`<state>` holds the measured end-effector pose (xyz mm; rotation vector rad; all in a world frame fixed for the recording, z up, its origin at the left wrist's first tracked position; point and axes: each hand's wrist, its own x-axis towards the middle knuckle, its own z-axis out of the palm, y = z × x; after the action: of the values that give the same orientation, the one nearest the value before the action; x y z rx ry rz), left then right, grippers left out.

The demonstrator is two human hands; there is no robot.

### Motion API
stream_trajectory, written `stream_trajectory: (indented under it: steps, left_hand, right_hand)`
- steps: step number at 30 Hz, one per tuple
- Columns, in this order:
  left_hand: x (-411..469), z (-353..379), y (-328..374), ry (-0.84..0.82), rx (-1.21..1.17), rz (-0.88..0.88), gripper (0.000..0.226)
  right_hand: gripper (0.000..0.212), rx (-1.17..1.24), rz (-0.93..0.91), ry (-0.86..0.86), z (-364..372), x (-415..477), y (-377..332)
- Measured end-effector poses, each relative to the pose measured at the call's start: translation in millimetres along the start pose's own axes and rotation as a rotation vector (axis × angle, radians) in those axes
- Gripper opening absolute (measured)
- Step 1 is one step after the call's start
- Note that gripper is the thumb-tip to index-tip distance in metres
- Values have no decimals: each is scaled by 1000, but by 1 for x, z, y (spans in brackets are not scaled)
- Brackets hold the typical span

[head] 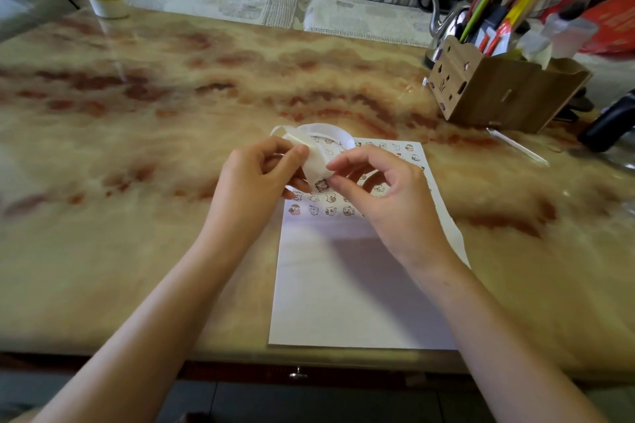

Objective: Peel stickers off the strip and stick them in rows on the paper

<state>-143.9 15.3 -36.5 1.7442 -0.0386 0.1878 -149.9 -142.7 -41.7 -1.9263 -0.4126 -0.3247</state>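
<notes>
Gripping the strip, the left hand steadies it; the right hand pinches the sticker at its near end, above the paper.

head view | above, facing forward-down | close over hands | table

On my remote feed, the left forearm and right forearm show bare and slender from the wrists to the frame's bottom edge. The left hand and right hand are bare too, with short plain nails.
</notes>
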Motion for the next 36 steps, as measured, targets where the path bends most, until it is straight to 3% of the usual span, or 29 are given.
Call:
stream_trajectory:
  steps: [13,19,36]
  left_hand:
    - [-1,2,1,-65,-54,-25,29]
    - [-1,2,-2,-119,25,-66,14]
    - [-4,4,-1,-102,40,-60,13]
  right_hand:
    - [8,20,25,38,0,0,5]
    - [8,60,27,60,0,1,7]
    - [8,-43,-13,65,1,1,9]
